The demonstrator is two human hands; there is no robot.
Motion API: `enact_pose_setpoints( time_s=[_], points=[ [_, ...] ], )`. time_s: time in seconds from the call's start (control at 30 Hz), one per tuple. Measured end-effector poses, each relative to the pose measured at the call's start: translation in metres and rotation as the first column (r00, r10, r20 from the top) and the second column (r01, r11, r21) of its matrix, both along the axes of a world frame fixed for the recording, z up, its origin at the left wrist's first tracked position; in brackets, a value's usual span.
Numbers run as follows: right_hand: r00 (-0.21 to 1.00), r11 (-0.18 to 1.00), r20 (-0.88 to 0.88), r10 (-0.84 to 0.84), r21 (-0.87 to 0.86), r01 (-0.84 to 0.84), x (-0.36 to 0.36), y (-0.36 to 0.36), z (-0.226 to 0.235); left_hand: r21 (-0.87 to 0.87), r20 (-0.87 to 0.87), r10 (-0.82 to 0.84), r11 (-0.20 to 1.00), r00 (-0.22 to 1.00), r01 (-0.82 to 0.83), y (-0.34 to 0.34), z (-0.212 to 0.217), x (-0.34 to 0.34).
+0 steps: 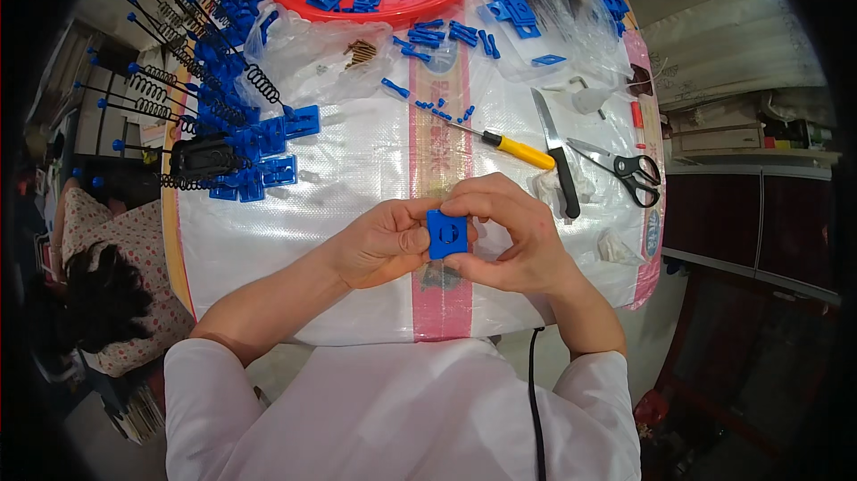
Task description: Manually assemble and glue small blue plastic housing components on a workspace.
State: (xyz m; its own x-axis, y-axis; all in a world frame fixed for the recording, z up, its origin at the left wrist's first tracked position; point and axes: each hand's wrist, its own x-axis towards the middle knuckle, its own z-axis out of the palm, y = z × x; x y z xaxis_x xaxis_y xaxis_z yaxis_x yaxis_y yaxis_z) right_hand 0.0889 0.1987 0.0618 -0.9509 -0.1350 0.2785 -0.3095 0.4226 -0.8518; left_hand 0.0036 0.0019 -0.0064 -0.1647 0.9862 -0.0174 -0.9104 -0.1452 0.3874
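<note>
Between my two hands, over the near middle of the table, is a small blue rectangular plastic plate (pixel 436 238) with a round cut-out in it. My left hand (pixel 386 242) pinches its left edge between thumb and fingers. With thumb and index finger, my right hand (pixel 511 235) grips the plate's top and bottom edges from the right. Beyond the hands lie a yellow-handled screwdriver (pixel 527 153), a black-handled knife (pixel 562 168) and black-handled scissors (pixel 625 167). Several tiny blue pieces (pixel 437 111) are scattered past the screwdriver tip.
A red basin (pixel 295 0) with blue plastic parts stands at the far side. Many blue bases with black springs and rods (pixel 232 124) crowd the left. Brass-coloured screws (pixel 361 53) lie on a clear plastic bag (pixel 312 70). A woven white sheet (pixel 348 142) covers the table.
</note>
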Motion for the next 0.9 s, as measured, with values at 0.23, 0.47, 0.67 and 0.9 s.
enact_pose_setpoints(
  time_s=[0.23,0.47,0.67,0.9],
  points=[
    [0.999,0.999,-0.037,-0.009,0.044,0.011,-0.0003,-0.0021,0.0029,0.022,-0.001,0.0,1.0,1.0,0.0,-0.0002,-0.0006,0.0002],
    [0.999,0.998,-0.047,-0.014,0.057,0.016,-0.0002,-0.0021,0.0032,0.01,0.002,-0.012,1.0,1.0,0.012,-0.0003,-0.0025,0.0001],
    [1.0,0.999,-0.024,-0.018,0.037,0.019,-0.0003,-0.0024,0.0036,-0.003,0.012,-0.008,1.0,1.0,0.008,0.0,-0.0018,0.0012],
    [1.0,1.0,-0.013,-0.011,0.003,0.011,-0.0001,-0.002,0.0029,0.009,0.019,-0.018,1.0,1.0,0.018,0.0002,-0.0071,0.0017]
  ],
)
